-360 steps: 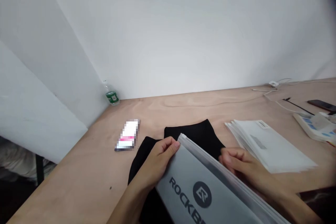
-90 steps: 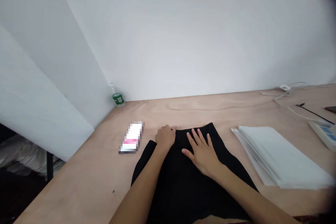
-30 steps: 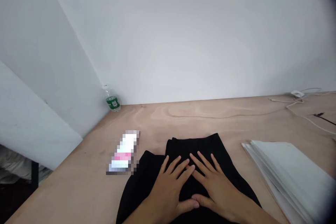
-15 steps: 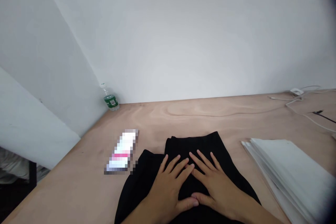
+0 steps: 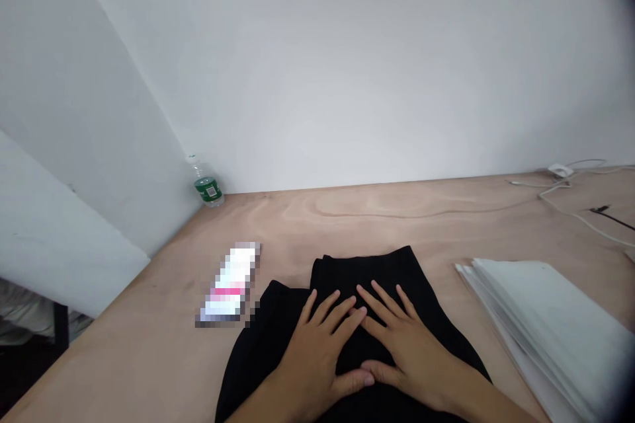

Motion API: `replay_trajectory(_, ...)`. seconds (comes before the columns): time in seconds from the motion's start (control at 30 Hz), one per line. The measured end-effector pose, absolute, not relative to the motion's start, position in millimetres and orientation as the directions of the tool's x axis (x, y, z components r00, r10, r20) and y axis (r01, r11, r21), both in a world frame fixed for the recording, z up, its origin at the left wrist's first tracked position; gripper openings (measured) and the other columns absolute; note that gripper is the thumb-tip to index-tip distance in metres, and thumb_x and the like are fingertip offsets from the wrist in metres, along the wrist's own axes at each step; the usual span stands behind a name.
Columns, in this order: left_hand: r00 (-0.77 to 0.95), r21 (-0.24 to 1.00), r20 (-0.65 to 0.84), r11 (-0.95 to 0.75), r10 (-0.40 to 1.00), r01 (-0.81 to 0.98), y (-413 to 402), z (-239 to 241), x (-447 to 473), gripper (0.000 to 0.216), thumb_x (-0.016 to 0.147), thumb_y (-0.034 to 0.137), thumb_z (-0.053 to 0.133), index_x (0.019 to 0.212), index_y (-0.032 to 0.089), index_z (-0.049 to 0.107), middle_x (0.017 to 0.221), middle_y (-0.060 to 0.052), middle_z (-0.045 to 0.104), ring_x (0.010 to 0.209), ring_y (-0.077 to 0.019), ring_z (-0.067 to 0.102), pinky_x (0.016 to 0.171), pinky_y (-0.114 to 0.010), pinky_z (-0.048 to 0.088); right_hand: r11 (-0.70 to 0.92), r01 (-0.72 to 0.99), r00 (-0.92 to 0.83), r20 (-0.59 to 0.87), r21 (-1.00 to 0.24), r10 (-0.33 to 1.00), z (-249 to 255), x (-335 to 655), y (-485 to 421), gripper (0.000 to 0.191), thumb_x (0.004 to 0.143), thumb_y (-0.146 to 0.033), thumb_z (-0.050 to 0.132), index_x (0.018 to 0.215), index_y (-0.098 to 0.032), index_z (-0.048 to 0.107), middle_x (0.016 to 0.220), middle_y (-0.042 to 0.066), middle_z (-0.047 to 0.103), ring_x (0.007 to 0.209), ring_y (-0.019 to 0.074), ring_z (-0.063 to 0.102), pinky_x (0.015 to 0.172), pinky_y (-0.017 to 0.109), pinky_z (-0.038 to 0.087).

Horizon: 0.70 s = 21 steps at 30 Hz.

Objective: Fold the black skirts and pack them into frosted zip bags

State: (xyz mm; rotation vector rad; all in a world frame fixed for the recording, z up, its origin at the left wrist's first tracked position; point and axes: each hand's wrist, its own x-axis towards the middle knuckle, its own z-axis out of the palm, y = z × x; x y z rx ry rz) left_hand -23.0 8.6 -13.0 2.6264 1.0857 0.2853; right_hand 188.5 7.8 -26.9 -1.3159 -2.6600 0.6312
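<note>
A black garment (image 5: 397,271) lies spread on the wooden table (image 5: 377,218) in front of me. My left hand (image 5: 320,350) rests flat on it with its fingers spread. Beside it, my right hand (image 5: 404,344) also lies flat on the cloth, fingers apart. The two index fingers and the two thumbs touch each other. Neither hand holds anything.
A stack of white plastic bags (image 5: 550,324) lies to the right of the garment. A blurred-out flat object (image 5: 229,284) sits to its left. A small green-labelled bottle (image 5: 204,184) stands in the far left corner by the wall. White cables (image 5: 560,188) run along the far right.
Twelve seconds ago both hands held a grey printed bag; three seconds ago they were near the garment's far edge. Within the last second they stay flat together on the cloth.
</note>
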Motion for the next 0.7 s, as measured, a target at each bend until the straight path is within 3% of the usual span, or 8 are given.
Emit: replay_trajectory(0.7,0.697,0.298,0.061,-0.68,0.715,0.671,8.3,-14.0,-22.3,0.07,0.08,0.064,0.037,0.14,0.032,0.019,0.143,-0.002,0.035,0.132,-0.0283,0.027,0.106,-0.056,0.017,0.532,0.737,-0.618,-0.097,-0.416,0.78,-25.8,188.8,7.6,0.068,0.083,-0.058,0.04,0.14,-0.035,0.013,0.15,0.002,0.009,0.136,0.0288,0.001,0.104,0.059,0.0)
